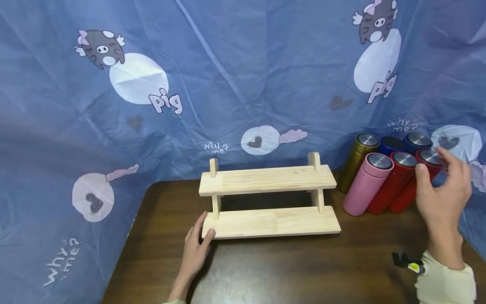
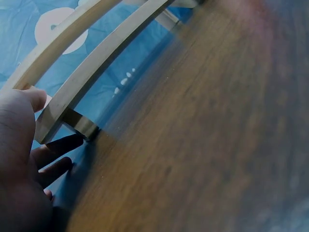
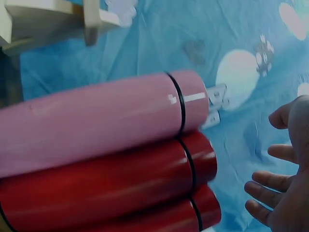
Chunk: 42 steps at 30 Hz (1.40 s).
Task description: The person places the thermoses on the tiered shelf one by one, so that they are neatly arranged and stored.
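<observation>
A two-tier wooden shelf (image 1: pixel 271 223) stands on the brown table. At the left end of its lower board, my left hand (image 1: pixel 195 251) holds the board between thumb and fingers; the left wrist view shows that hand (image 2: pixel 21 154) around the board's end. On the right, a pink bottle (image 1: pixel 366 185) and two red bottles (image 1: pixel 391 185) form a front row. My right hand (image 1: pixel 446 190) is raised by the rightmost red bottle, thumb and fingers spread. In the right wrist view this hand (image 3: pixel 285 179) appears apart from the bottles, holding nothing.
Behind the front row are a gold bottle (image 1: pixel 357 166) and two blue ones (image 1: pixel 417 141), partly hidden. Blue patterned cloth (image 1: pixel 228 97) hangs behind the table and at both sides. The brown tabletop (image 1: pixel 288 270) extends in front of the shelf.
</observation>
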Tool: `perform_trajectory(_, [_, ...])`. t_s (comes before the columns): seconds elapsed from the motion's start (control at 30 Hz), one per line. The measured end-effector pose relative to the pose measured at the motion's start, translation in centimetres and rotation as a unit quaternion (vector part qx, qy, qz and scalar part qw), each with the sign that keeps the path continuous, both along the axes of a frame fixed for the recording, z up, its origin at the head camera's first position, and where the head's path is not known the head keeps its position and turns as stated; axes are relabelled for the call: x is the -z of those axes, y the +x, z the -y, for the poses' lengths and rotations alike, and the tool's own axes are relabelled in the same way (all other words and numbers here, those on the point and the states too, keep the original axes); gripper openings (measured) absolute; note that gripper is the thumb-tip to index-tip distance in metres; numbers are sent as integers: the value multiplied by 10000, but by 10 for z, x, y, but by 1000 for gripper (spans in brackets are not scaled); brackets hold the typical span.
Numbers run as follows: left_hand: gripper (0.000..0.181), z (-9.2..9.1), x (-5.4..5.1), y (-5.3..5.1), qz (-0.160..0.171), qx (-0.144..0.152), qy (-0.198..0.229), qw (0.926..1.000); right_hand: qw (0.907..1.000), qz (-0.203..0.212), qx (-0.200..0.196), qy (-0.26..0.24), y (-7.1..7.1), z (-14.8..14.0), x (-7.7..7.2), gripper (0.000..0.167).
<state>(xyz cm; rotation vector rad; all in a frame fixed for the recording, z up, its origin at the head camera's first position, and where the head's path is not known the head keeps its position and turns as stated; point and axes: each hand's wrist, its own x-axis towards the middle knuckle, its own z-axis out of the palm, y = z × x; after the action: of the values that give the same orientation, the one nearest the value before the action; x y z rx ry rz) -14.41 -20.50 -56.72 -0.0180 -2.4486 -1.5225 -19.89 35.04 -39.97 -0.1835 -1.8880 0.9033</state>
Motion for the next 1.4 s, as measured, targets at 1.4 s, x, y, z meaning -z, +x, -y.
perform_trajectory(1.4, [61,-1,3,-1,-195,132,-464,9986,9886,959,-781,-861,-32,-62,69,66])
